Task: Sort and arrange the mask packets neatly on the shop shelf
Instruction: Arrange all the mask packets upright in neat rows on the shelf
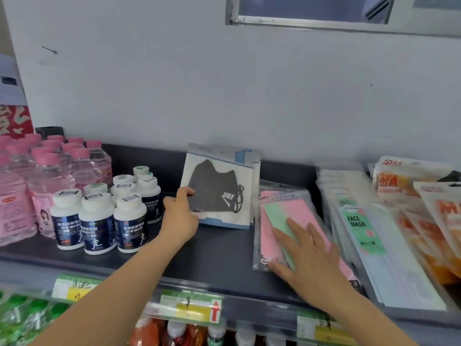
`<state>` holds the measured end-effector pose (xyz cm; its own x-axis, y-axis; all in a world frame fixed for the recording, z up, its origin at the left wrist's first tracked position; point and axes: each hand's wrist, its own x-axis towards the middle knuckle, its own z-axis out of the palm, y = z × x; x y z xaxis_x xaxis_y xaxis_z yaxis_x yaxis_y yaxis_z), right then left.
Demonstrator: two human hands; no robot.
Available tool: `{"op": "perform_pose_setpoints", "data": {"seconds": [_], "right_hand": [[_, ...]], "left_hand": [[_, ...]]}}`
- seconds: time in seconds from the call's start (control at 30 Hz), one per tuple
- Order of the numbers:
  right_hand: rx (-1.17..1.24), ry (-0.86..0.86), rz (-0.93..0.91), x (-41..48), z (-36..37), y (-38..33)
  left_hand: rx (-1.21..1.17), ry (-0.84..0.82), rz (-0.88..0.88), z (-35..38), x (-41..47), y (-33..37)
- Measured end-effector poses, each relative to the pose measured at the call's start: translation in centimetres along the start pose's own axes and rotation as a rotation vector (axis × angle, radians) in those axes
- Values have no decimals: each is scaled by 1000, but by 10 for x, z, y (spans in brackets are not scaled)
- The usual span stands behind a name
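A packet with a black mask (219,188) stands upright against the back of the dark shelf (214,255), with more packets behind it. My left hand (180,213) grips its lower left edge, thumb on the front. To its right lies a clear packet of pink and green masks (279,208). My right hand (309,253) rests flat on it with straight fingers. Further right lie a row of "FACE MASK" packets (361,228) and orange-printed mask packets (429,221).
White-capped supplement bottles (99,218) stand left of the black mask packet, with pink-capped water bottles (47,178) beyond them. Price labels (192,308) line the shelf's front edge. More bottles sit on the shelf below. A grey wall rises behind.
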<state>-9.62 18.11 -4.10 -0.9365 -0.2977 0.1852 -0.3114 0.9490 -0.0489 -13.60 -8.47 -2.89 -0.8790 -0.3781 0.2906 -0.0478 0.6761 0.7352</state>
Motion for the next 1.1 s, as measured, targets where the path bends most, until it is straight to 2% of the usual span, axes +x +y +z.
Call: {"op": "perform_pose_setpoints", "data": {"seconds": [0.13,0.37,0.43,0.53,0.6,0.67,0.77,0.8,0.93,1.0,1.1], "right_hand": [[33,-31,37,2,2,2],[132,-43,23,4,-1,4],[280,-28,-13,1,-8,11],[640,73,-67,-9,-29,33],[731,55,-43,-18,-39,49],[704,-44,-21,-25,-41,59],[623,-140,3,-25,-33,58],[619,-132,24,-23,-29,55],[719,-64,112,-13,-20,45],[823,-23,119,-10,-17,41],[990,37,187,-7,-15,39]], "left_hand": [[375,-70,-10,16,0,7],[507,-234,162,30,-11,23],[574,-244,195,30,-14,25],[615,-228,236,26,-17,26],[610,-175,307,24,-23,27],[456,-145,382,25,-34,30],[27,-307,298,30,-53,46],[-83,-381,236,33,-59,53],[-270,-592,61,52,-75,79],[-427,-613,5,61,-79,90],[-508,-564,-74,71,-79,99]]}}
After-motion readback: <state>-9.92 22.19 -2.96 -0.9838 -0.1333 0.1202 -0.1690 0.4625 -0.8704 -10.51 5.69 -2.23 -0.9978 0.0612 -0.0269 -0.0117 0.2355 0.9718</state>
